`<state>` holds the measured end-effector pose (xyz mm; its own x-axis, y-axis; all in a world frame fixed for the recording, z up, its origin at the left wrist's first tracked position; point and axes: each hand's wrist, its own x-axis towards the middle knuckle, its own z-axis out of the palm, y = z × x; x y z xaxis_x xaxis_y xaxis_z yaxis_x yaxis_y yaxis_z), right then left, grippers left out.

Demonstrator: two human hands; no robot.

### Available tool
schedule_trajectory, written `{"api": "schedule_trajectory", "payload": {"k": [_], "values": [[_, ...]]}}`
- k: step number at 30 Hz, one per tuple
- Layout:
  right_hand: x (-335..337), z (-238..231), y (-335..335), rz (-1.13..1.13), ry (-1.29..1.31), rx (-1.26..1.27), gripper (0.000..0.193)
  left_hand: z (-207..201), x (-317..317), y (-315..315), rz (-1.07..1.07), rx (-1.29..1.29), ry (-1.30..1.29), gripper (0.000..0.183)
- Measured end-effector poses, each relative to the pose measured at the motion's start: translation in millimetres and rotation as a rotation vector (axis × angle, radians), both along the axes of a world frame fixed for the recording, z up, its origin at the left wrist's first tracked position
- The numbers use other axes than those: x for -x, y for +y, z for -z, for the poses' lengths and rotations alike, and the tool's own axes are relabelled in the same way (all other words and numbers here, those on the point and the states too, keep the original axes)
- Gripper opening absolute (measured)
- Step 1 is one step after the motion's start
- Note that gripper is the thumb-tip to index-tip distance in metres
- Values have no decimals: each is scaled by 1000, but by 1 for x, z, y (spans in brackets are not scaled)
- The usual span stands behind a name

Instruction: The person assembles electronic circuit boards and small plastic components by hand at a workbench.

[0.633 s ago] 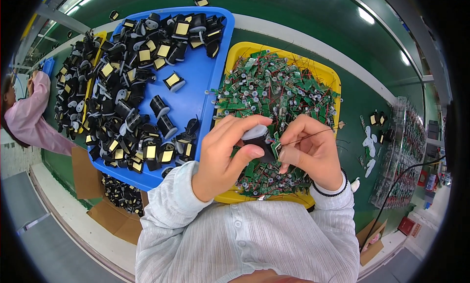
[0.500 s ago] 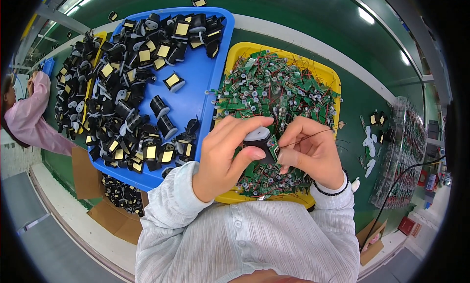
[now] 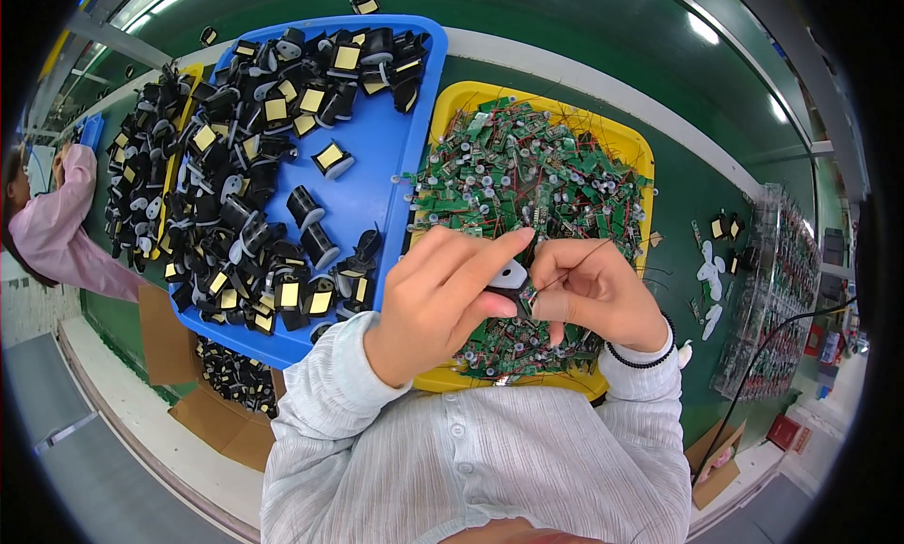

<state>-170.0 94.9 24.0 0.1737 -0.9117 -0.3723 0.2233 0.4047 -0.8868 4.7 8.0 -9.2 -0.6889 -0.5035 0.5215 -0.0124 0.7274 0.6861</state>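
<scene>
My left hand point(image 3: 438, 295) is closed around a black plastic housing with a grey end cap point(image 3: 509, 277), thumb and index finger along its sides. Against the housing's right end, my right hand point(image 3: 598, 295) pinches a small circuit board, mostly hidden by the fingertips. A thin dark wire point(image 3: 589, 258) sticks out past the right fingers. Both hands are above a yellow tray point(image 3: 638, 149) heaped with green circuit boards point(image 3: 527, 168) that carry red and black wires and small round whitish parts.
Left of it, a blue tray point(image 3: 372, 158) holds many black housings point(image 3: 254, 158) with pale yellow pads. White flat pieces point(image 3: 708, 273) lie at right, near a stacked clear rack point(image 3: 765, 299). An open cardboard box point(image 3: 221, 420) sits below the blue tray. A person in pink point(image 3: 71, 215) works far left.
The housing has tipped and shifted slightly right, so its grey cap shows more from above. My right fingers have closed in over the circuit board, which is now mostly covered.
</scene>
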Motion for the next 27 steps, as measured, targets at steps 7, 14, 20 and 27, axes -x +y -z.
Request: {"api": "schedule_trajectory", "payload": {"k": [7, 14, 20, 27], "values": [[-2, 6, -1, 19, 53, 10, 8, -1, 0, -5, 1, 117, -29, 47], [-17, 1, 2, 186, 432, 318, 9, 4, 2, -8, 131, -181, 73, 44], [-34, 10, 7, 305, 1073, 754, 15, 5, 4, -3, 279, -676, 154, 43], [-32, 10, 7, 245, 1029, 684, 16, 0, 0, -5, 314, -757, 148, 48]]}}
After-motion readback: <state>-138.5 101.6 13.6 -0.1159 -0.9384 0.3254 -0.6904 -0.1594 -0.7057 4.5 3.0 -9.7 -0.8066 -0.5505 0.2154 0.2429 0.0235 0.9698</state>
